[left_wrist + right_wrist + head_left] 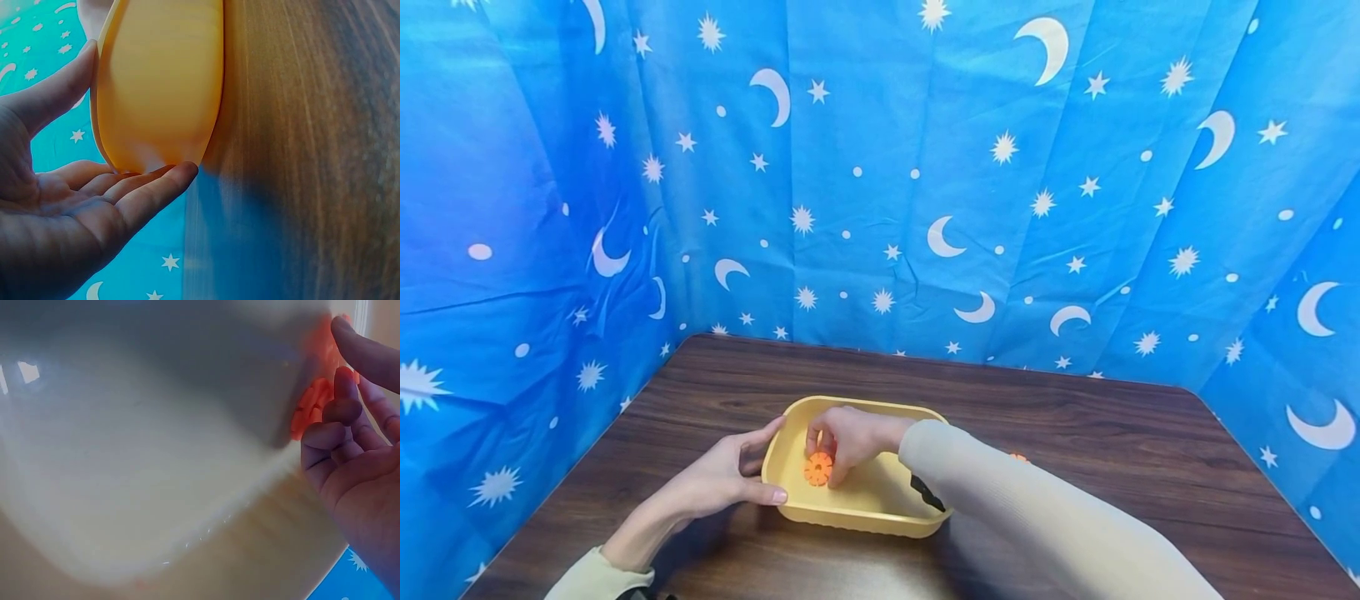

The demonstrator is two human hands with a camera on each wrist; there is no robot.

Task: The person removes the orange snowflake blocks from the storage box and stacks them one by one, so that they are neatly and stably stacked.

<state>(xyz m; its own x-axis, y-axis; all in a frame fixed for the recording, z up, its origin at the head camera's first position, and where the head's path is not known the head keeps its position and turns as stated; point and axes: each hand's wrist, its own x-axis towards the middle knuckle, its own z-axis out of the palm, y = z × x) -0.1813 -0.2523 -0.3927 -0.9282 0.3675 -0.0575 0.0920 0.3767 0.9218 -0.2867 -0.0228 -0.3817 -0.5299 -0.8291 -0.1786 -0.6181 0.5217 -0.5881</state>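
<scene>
A yellow plastic basin [891, 517] stands on the table. My left hand [722, 475] is at its left end, the thumb touching the near rim and the straight fingers against the end. In the left wrist view, the fingers [153, 194] lie against the outside of the basin wall [162, 81]. Inside the basin, my right hand [853, 437] pinches an orange flower-shaped notched disc [818, 469] between thumb and fingers. More orange shows around the fingertips in the right wrist view, where my right hand [362, 437] partly hides the orange disc [311, 409].
Dark wood-grain table [1075, 417] surrounds the basin. Just beyond my right sleeve [1022, 500], a bit of another orange piece [1018, 457] peeks out; the sleeve hides the rest. A blue curtain [880, 192] with moons and stars hangs behind the table and at both sides.
</scene>
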